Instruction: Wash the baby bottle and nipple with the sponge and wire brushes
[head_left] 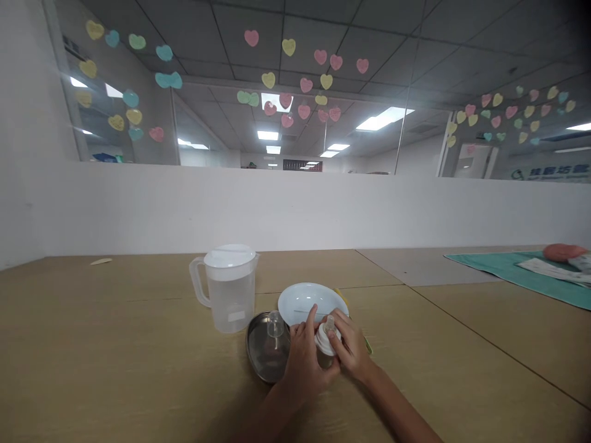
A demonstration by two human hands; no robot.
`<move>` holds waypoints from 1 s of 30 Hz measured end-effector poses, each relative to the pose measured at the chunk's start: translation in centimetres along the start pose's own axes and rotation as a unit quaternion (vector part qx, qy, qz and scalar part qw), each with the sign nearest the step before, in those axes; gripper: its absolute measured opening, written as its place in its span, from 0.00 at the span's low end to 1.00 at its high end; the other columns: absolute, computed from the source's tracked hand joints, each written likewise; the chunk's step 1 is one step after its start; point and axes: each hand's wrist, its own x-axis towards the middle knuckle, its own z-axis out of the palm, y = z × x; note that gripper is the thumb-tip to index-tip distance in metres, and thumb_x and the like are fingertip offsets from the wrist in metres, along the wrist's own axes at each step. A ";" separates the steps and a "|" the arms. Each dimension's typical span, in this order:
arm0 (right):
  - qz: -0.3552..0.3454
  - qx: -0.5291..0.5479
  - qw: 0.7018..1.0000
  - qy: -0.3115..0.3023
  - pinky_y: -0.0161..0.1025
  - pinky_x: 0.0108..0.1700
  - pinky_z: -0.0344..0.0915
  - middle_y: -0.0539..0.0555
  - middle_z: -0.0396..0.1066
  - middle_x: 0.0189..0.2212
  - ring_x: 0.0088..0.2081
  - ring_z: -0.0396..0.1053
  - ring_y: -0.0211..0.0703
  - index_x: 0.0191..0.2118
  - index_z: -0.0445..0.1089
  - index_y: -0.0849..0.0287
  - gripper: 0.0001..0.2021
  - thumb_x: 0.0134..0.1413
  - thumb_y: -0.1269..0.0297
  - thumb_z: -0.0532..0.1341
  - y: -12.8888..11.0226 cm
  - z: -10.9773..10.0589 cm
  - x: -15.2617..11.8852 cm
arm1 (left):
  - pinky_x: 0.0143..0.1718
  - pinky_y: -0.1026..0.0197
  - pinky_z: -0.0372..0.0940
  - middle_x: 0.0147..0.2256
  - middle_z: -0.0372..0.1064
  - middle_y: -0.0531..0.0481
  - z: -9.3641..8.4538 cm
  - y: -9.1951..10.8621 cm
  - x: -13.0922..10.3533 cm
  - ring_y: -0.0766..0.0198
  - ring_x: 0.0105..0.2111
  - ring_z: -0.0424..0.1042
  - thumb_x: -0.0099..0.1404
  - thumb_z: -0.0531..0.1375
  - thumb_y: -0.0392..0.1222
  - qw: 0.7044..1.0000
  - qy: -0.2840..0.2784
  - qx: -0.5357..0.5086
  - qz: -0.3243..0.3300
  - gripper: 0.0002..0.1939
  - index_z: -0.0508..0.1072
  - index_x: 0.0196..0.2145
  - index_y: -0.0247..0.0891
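A baby bottle (329, 342) with a white collar and a clear teat stands upright between my hands, close to the front of a white bowl (295, 298). My left hand (307, 363) is wrapped around the bottle's body from the left, its index finger pointing up. At the top, the fingers of my right hand (351, 344) close on the white collar beside the teat. Left of the bottle lies a metal kidney-shaped tray (258, 352) with a clear plastic cap (275, 324) in it. Part of the bottle's body is hidden by my fingers.
A translucent lidded pitcher (231, 298) stands behind the tray. Something yellow-green (368, 346) shows at the bowl's right side. On the far right, a green cloth (489, 264) holds a reddish item (564, 252). A low white wall (295, 209) with windows above borders the back.
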 end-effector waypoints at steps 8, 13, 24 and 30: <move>0.036 0.096 0.994 0.039 0.44 0.45 0.60 0.57 0.62 0.42 0.44 0.62 0.49 0.52 0.61 0.57 0.20 0.58 0.53 0.50 1.1 0.8 -2.9 | 0.51 0.47 0.55 0.46 0.65 0.42 0.3 -0.5 -0.4 0.54 0.46 0.63 0.53 0.57 0.37 0.999 0.008 -0.030 0.010 0.45 0.35 0.62 0.36; 0.042 0.093 0.993 0.054 0.43 0.42 0.61 0.56 0.63 0.39 0.42 0.63 0.48 0.48 0.64 0.57 0.16 0.57 0.55 0.51 0.9 0.8 -2.8 | 0.51 0.48 0.55 0.47 0.64 0.41 0.2 -0.3 -0.4 0.54 0.48 0.62 0.52 0.57 0.35 0.998 -0.007 -0.063 -0.013 0.46 0.36 0.62 0.35; 0.130 0.074 0.983 0.107 0.37 0.35 0.62 0.52 0.66 0.32 0.34 0.65 0.42 0.39 0.60 0.57 0.11 0.54 0.57 0.57 0.1 1.9 -3.2 | 0.49 0.52 0.58 0.46 0.61 0.41 -0.5 1.1 0.1 0.54 0.47 0.61 0.49 0.59 0.36 0.987 -0.027 -0.126 -0.101 0.28 0.57 0.48 0.35; 0.130 0.097 0.980 0.118 0.36 0.34 0.63 0.51 0.67 0.31 0.32 0.66 0.42 0.39 0.60 0.57 0.11 0.53 0.58 0.58 0.8 2.2 -3.4 | 0.46 0.53 0.60 0.42 0.62 0.43 0.0 1.1 -0.2 0.56 0.44 0.63 0.49 0.59 0.36 0.989 -0.012 -0.111 -0.092 0.23 0.58 0.44 0.36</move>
